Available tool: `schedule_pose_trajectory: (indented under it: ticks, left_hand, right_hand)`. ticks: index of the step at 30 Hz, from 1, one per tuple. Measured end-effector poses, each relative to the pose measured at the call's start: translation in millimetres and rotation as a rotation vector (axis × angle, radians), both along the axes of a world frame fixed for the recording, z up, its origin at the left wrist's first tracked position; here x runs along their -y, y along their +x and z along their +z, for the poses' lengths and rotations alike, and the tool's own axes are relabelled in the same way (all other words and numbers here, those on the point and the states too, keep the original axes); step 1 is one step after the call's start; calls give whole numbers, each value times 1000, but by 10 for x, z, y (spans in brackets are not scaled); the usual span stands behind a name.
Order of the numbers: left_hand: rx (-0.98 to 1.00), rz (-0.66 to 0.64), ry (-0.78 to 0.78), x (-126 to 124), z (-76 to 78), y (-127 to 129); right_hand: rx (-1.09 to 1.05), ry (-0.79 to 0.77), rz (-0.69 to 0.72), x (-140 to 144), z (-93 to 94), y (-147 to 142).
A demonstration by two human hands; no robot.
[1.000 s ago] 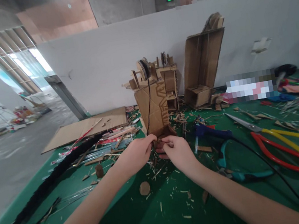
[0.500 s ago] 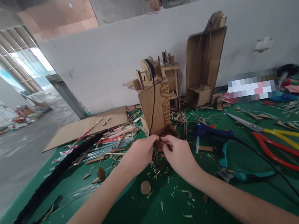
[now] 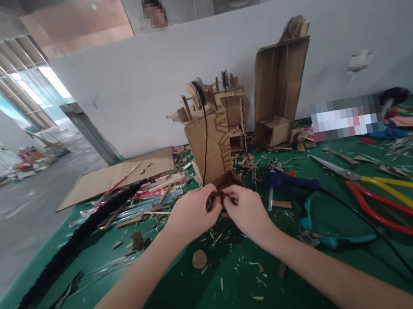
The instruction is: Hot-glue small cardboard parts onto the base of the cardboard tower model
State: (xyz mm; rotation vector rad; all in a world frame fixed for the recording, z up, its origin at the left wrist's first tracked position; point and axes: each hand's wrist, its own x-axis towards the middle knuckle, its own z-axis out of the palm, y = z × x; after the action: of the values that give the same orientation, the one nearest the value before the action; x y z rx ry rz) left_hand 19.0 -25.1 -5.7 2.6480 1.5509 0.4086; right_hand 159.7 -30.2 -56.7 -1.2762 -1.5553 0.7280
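A cardboard tower [image 3: 211, 146] stands upright on the green table [image 3: 230, 298], roughly at its middle, with a black cord [image 3: 205, 133] hanging down its front from a spool at the top. At the tower's foot sits a small brown cardboard piece [image 3: 221, 194], and both hands meet on it. The left hand [image 3: 192, 212] is curled, thumb and fingertips pressed together on the left side of that piece. The right hand [image 3: 245, 208] is likewise curled, its fingertips pinching the right side; the two hands touch or nearly touch each other. What exactly lies between the fingers is hidden.

Around the hands the table is strewn with cardboard scraps and slivers; a round cardboard disc [image 3: 199, 259] lies near the left forearm. To the right lie a blue-handled tool [image 3: 294, 182] with a black cable, teal pliers [image 3: 335, 241] and large scissors [image 3: 396, 196] with red and yellow handles. To the left lie a black braided rope [image 3: 61, 258] and a flat cardboard sheet [image 3: 122, 174]. Behind the tower a taller open cardboard box [image 3: 282, 89] leans against a white partition wall [image 3: 139, 86]. Beyond the table's left edge is a bare concrete floor [image 3: 2, 210] and bright windows.
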Motion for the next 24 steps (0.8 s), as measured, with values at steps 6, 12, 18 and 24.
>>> schedule_pose_trajectory:
  ticks: [6, 12, 18, 24]
  left_hand:
    - [-101, 155, 119, -4, -81, 120]
    - [-35, 132, 69, -10, -107, 107]
    - [12, 58, 12, -8, -85, 25]
    - [32, -87, -58, -46, -16, -109]
  right_hand:
    - [-37, -14, -8, -12, 8, -8]
    - [-29, -20, -14, -13, 35, 4]
    - [568, 54, -51, 9, 250, 132]
    - [654, 201, 178, -4, 329, 164]
